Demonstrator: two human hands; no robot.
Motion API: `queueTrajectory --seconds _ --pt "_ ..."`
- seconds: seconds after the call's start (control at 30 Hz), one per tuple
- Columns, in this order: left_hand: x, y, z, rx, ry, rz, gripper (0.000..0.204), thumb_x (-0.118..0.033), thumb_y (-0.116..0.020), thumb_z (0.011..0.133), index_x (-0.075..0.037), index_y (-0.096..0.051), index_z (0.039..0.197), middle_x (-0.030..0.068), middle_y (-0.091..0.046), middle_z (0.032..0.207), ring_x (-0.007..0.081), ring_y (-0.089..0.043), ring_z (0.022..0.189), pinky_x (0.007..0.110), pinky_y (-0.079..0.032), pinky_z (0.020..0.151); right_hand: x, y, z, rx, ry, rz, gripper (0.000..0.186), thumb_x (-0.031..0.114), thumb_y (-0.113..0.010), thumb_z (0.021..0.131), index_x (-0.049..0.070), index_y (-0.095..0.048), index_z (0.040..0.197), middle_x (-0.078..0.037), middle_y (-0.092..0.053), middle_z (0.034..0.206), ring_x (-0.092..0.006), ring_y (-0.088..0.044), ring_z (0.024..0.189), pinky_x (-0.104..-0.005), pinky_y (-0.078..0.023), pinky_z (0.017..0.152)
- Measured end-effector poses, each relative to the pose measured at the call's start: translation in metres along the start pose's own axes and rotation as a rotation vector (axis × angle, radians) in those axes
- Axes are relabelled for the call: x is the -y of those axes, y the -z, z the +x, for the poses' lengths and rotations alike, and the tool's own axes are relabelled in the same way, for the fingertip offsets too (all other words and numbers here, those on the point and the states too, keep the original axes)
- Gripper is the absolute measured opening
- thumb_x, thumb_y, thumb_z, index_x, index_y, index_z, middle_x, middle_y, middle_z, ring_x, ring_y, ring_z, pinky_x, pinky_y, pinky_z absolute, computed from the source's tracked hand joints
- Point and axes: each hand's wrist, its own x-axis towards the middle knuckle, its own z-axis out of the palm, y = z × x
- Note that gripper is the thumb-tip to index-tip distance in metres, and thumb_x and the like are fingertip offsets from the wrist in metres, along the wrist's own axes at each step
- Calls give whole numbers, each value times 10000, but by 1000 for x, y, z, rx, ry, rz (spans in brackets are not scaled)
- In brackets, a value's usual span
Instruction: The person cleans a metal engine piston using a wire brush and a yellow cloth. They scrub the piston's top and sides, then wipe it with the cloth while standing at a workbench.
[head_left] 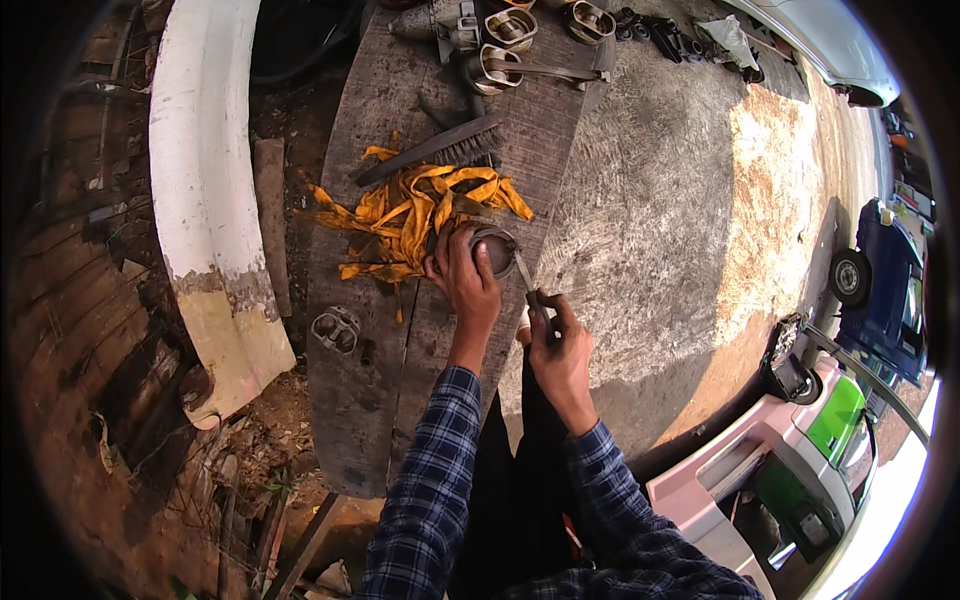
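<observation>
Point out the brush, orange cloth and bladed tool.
Brush (pixel 420 154), head view: on its back.
Orange cloth (pixel 410 236), head view: on folds near its middle.
Bladed tool (pixel 527 277), head view: on its blade.

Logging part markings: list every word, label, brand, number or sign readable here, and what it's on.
None readable.
Round metal part in the left hand: no legible marking.
Thin tool in the right hand: none legible.
Wire brush: none legible.
Blue vehicle, pink-and-green vehicle: any lettering is too small or blurred to read.
</observation>
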Motion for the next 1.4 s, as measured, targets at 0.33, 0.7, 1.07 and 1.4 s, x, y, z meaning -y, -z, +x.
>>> queueTrajectory --seconds 0.33,0.7,1.07,1.4 --pt "-2 0 3 -56 -37 -11 362 -332 -358 1091 -93 -555 1279 119 -558 1335 322 -401 1386 581 -144 1111 -5 16 -5 6 -66 -68 202 90 -631 949 2 -639 1131 -214 -686 757 -295 -677 570 -363 -495 556" --pt "1 -2 1 -15 9 -11 391 -370 -339 1093 -114 -562 1287 102 -552 1362 305 -402 1388 604 -110 1126 1 11 -5 10 115 -11 262 75 -642 931 8 -640 1185 -214 -730 882 -303 -740 745 -365 -546 633" --pt "2 -5 3 -28 12 8 410 -382 -324 1089 -106 -550 1291 96 -563 1342 307 -392 1391 590 -122 1121 8 26 8 -1 144 -42 206 61 -622 932 11 -639 1132 -227 -721 931 -406 -703 823 -428 -570 680" --pt "-4 9 8 63 -57 15 385 -400 -398 1081 -138 -599 1279 56 -573 1343 311 -384 1381 593 -151 1122 2 38 25 72 267 -126 196 65 -640 936 6 -656 1123 -168 -745 1004 -327 -737 790 -350 -560 665"
